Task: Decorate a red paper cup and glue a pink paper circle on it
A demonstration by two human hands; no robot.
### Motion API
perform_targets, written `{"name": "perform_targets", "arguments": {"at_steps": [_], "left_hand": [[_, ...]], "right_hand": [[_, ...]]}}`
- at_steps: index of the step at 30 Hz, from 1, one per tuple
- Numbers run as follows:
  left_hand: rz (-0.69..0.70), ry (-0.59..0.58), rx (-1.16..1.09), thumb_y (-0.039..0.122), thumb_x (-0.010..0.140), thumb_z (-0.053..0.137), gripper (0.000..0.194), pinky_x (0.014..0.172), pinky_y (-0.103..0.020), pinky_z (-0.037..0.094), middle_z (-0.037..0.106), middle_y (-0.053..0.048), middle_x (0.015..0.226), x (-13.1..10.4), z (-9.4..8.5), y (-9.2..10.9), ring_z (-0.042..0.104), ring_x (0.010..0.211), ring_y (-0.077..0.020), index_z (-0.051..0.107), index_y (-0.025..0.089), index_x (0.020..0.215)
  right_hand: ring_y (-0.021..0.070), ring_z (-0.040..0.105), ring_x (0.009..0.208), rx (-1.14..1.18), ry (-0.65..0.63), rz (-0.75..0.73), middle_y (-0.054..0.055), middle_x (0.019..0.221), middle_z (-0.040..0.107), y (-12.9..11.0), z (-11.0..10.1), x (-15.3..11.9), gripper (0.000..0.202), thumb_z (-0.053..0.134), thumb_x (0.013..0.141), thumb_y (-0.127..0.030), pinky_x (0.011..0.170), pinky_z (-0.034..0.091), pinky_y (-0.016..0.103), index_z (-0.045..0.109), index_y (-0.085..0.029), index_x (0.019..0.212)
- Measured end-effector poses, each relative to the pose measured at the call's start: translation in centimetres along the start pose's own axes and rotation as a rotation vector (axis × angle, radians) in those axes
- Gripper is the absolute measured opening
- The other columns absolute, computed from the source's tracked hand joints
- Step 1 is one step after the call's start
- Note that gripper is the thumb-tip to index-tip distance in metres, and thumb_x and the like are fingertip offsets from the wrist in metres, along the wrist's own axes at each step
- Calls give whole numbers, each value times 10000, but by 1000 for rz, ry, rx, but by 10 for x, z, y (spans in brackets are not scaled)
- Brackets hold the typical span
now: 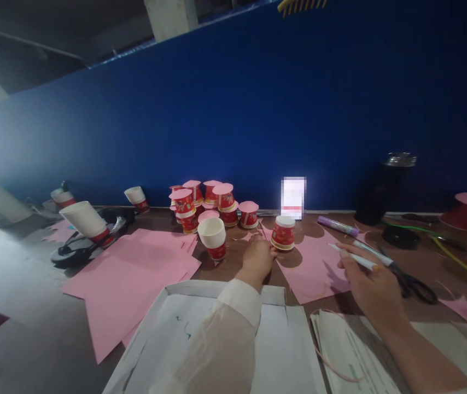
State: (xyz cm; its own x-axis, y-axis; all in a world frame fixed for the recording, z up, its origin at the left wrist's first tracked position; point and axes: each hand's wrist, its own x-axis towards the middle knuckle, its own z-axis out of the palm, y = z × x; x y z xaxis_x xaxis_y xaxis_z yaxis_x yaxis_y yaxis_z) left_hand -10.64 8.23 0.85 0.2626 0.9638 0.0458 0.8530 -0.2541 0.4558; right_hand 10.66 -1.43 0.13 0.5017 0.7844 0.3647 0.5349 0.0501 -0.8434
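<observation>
One pen [358, 259], centre-right, is pinched in your right hand [375, 287], seemingly for tracing; your left hand [257, 257], grip unclear, should steady the cup [283, 234].

On my feed I count two bare hands, left hand [257, 257] and right hand [375, 287]; three slim, stick-shaped markers [337, 225]; one pair of black-handled scissors [401, 278]; one shallow white cardboard box [285, 345]; one uncapped upside-down red paper cup [285, 235]; at least four white-topped, red-bottomed paper cups [212, 236]; and six or more pink-disc-capped red paper cups [249, 219], overlapping too much for an exact total.
</observation>
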Motion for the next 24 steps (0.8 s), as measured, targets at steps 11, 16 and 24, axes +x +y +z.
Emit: {"name": "perform_targets", "arguments": {"at_steps": [11,16,24], "left_hand": [[71,-112,-96,345,895,697,157,835,-280,514,729,-68,1063,-6,-7,2,677,972,-195,730,195,928],[216,-182,-335,239,893,705,156,898,-266,517,741,-27,1071,-11,-3,12,666,975,-149,741,205,1041],[350,-172,-457,206,872,710,203,976,-251,492,748,-35,1092,-6,3,7,659,1041,-154,803,227,1051]], "right_hand": [[180,552,557,48,-220,147,12,579,623,-13,2,-7,513,614,794,-643,566,470,313,800,-178,908],[163,512,544,100,-258,215,-4,535,548,-8,1,-7,508,614,823,-662,527,416,295,764,-177,797],[159,493,531,108,-241,206,-11,515,518,-17,-1,-7,473,612,817,-634,536,412,292,744,-184,759]]}}
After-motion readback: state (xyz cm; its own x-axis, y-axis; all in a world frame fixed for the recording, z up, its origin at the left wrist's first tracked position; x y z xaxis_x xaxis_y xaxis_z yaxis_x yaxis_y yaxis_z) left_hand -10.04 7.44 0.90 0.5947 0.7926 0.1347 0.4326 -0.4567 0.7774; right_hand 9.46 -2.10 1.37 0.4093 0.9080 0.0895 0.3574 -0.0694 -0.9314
